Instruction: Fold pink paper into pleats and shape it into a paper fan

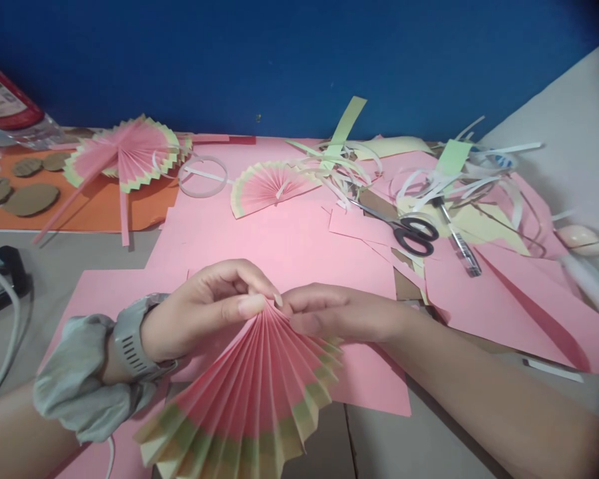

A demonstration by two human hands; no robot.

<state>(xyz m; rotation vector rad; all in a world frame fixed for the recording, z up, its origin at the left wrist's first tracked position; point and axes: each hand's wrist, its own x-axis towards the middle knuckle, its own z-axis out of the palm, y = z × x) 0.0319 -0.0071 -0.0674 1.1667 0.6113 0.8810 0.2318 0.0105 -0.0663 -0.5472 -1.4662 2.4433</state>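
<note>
Folded fan [259, 392] nearest, on paper sheets [289, 246]; scissors [409, 233] behind-right, tape ring [203, 176] behind-left, pen [459, 241] right of scissors.

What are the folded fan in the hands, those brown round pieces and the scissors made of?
The pleated fan, pinched by the left hand and right hand, looks like matte pink paper with a yellow-green edge, sharply creased. The brown discs are probably cardboard, dull and flat. The scissors have grey metal blades and black handles, likely plastic.
</note>
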